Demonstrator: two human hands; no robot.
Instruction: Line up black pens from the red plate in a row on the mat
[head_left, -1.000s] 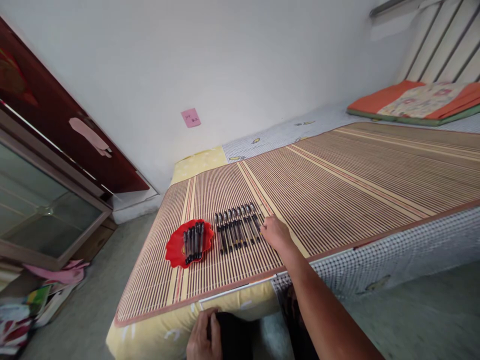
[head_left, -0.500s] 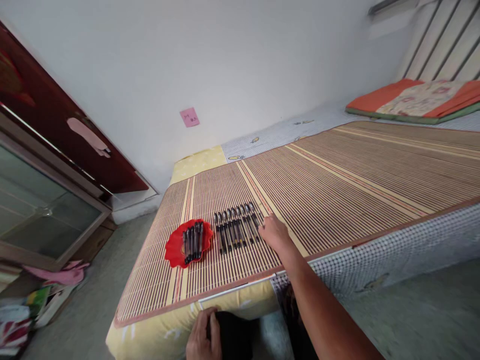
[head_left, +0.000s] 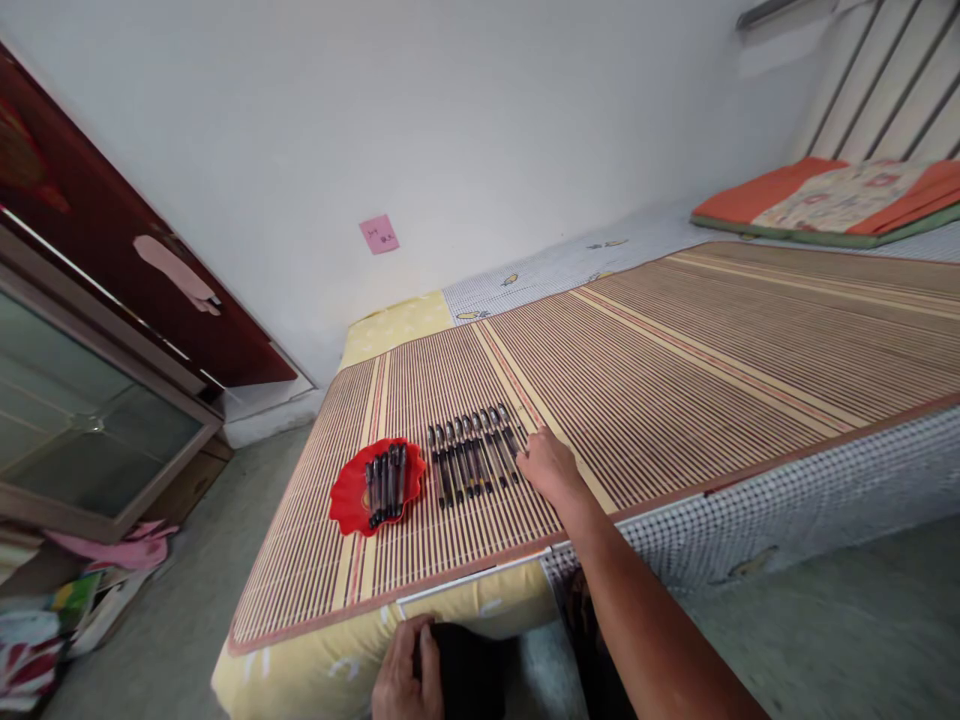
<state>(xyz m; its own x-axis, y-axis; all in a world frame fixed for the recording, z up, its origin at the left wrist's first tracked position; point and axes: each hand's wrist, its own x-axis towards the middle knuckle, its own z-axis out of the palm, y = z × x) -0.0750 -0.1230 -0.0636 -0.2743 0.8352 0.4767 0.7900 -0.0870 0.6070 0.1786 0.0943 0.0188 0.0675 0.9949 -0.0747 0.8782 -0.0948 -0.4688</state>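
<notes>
A row of several dark pens (head_left: pixel 472 457) lies side by side on the striped bamboo mat (head_left: pixel 675 380) covering the bed. My right hand (head_left: pixel 550 467) rests on the mat at the right end of that row, fingers curled and touching the last pen. Left of the row sits a red scalloped dish (head_left: pixel 346 500) holding several more dark pens (head_left: pixel 385 484). My left hand (head_left: pixel 405 672) is low at the frame's bottom, fingers closed on a black cloth-like thing (head_left: pixel 469 670) below the mattress edge.
A dark red cabinet with a glass door (head_left: pixel 90 400) stands at the left, clutter on the floor (head_left: pixel 67 600) beside it. A pink note (head_left: pixel 379 234) sticks to the white wall. A folded orange and floral pad (head_left: pixel 832 200) lies at the bed's far right.
Nothing has visibly moved apart from a slight shift of the camera; both hands stay where they were.
</notes>
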